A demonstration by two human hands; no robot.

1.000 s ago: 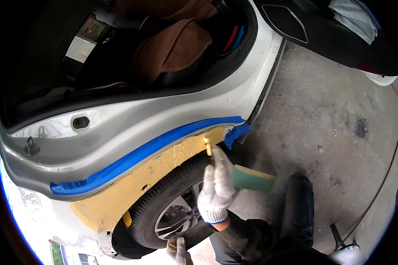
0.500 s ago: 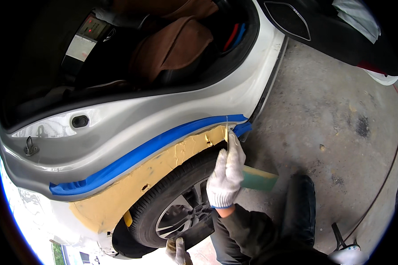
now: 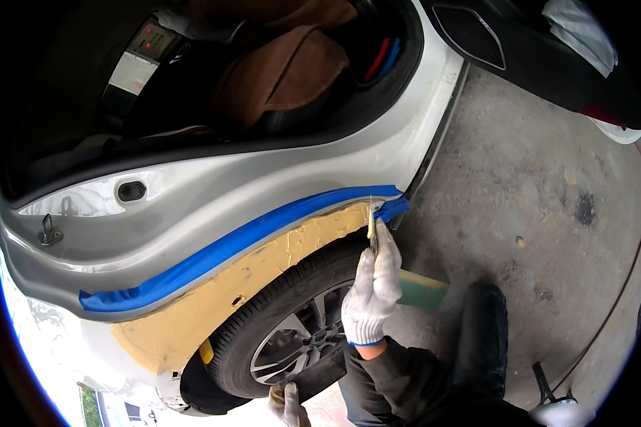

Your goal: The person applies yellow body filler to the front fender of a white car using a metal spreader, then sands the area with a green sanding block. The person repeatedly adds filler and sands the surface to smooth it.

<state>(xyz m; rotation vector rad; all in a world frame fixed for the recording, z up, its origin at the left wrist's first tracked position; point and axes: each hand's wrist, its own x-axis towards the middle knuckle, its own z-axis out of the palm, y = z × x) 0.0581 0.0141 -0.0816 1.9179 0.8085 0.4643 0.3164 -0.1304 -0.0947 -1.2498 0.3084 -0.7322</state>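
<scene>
In my right hand [image 3: 372, 288], white-gloved, is a thin putty spreader [image 3: 371, 226], seen nearly edge-on with beige filler on it. Its tip meets the right end of the filler-coated wheel arch [image 3: 271, 249], just below the blue masking tape [image 3: 242, 231]. My left hand [image 3: 289, 407], also gloved, grips the end of a dark flat board [image 3: 320, 376] in front of the wheel [image 3: 303, 341]. Beside the right hand shows a green sheet with a beige-smeared edge [image 3: 424, 290]; whether that hand touches it cannot be told.
The silver-white car body [image 3: 335, 160] curves around an open doorway with a brown seat [image 3: 285, 71]. An open door [image 3: 534, 57] hangs over the concrete floor [image 3: 534, 178] at the upper right. A dark cable [image 3: 609, 313] runs along the floor.
My right hand and the spreader have shifted slightly right and downward along the arch's end. A dark gap in the filler near there no longer shows. My left hand has barely moved.
</scene>
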